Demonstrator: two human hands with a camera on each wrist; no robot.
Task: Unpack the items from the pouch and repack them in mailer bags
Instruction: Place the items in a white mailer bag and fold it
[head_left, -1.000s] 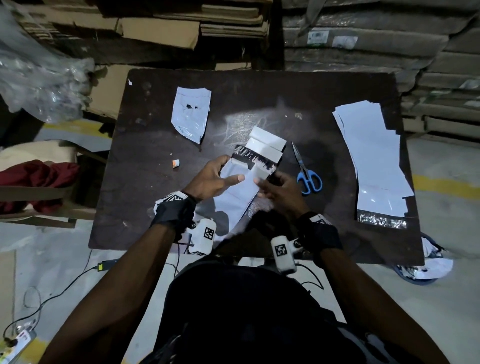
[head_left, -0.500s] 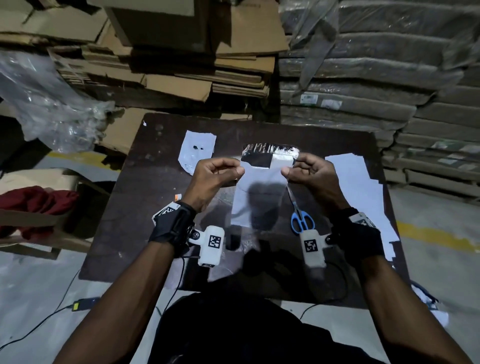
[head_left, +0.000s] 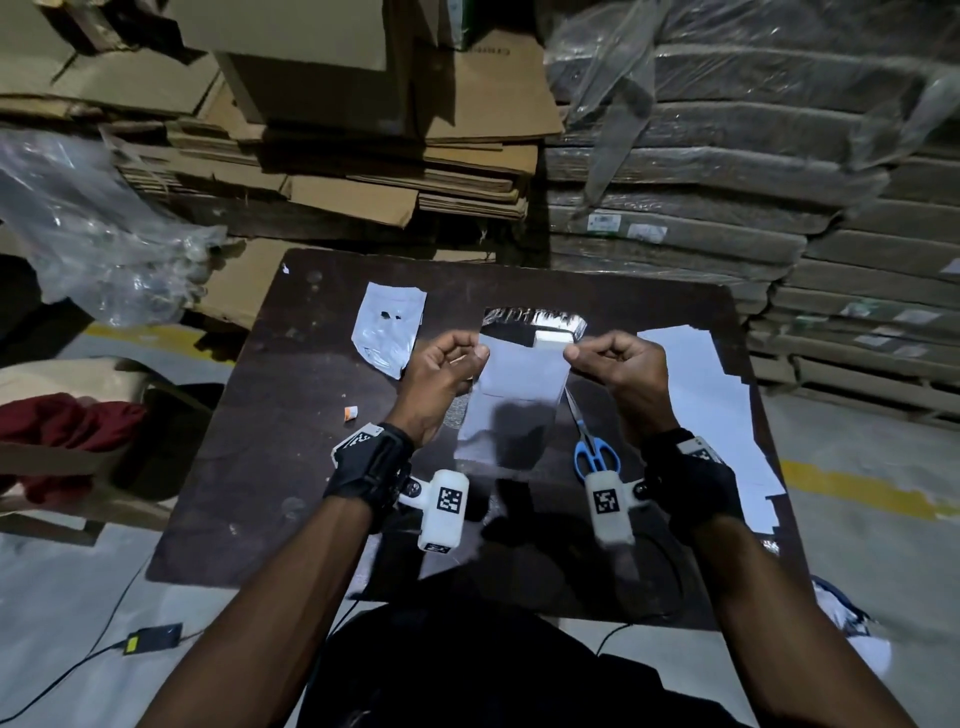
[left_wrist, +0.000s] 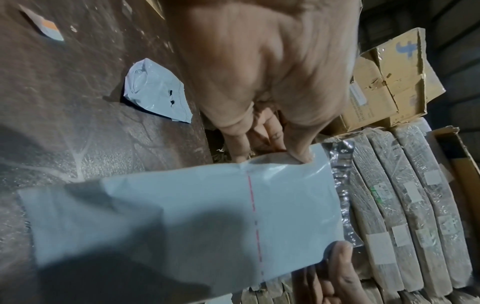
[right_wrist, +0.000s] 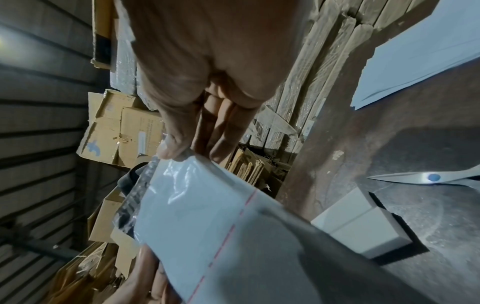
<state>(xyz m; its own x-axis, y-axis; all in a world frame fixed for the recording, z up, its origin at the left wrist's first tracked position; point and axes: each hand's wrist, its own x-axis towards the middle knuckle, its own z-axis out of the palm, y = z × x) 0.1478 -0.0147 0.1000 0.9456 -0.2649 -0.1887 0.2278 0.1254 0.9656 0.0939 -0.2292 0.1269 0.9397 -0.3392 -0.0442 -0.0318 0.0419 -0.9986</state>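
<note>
I hold a white mailer bag (head_left: 514, 395) upright above the dark table (head_left: 291, 467), its silvery flap (head_left: 535, 317) at the top. My left hand (head_left: 480, 353) pinches the bag's upper left edge and my right hand (head_left: 571, 356) pinches the upper right edge. The left wrist view shows my left hand (left_wrist: 272, 152) gripping the bag (left_wrist: 194, 205) near its red dotted line. In the right wrist view my right hand (right_wrist: 182, 154) holds the bag (right_wrist: 207, 216), with white boxes (right_wrist: 363, 226) on the table behind it. The torn grey pouch (head_left: 387, 332) lies at the far left.
Blue-handled scissors (head_left: 597, 452) lie just right of the bag. A stack of flat mailer bags (head_left: 711, 405) covers the table's right side. A small orange-and-white scrap (head_left: 350, 412) sits left of my left wrist. Flattened cardboard (head_left: 363, 156) and wrapped bundles (head_left: 727, 208) stand behind the table.
The bag lay on the table by the white boxes a second ago. Both hands have lifted it and now hold it upright by its top corners.
</note>
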